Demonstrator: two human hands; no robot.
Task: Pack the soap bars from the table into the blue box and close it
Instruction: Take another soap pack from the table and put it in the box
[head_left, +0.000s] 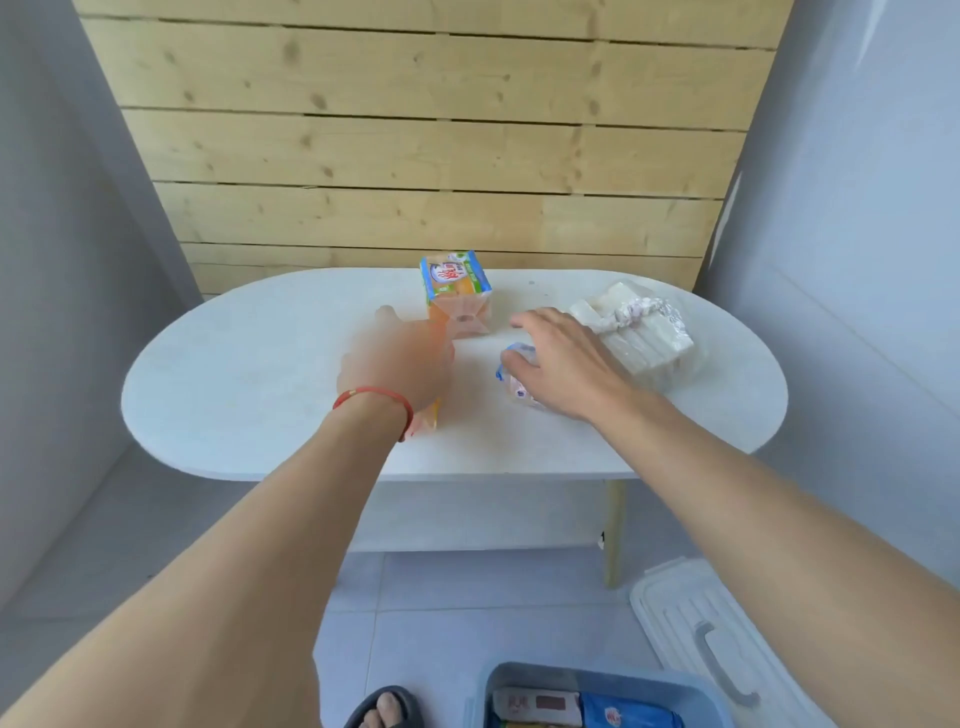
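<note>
My left hand (397, 358), blurred, covers an orange soap pack (430, 415); whether it grips, I can't tell. My right hand (558, 358) spreads over a clear-wrapped bar (511, 387) on the surface (234, 374). The upright pack's (456, 291) label is unreadable; the blue box (597, 693) is cut off below.

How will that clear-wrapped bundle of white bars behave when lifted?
The white bar bundle probably feels heavy, being several stacked blocks. Its loose, glossy plastic wrap may slip or crinkle under fingers. The wrap looks knotted on top, so the bars should stay together.
</note>
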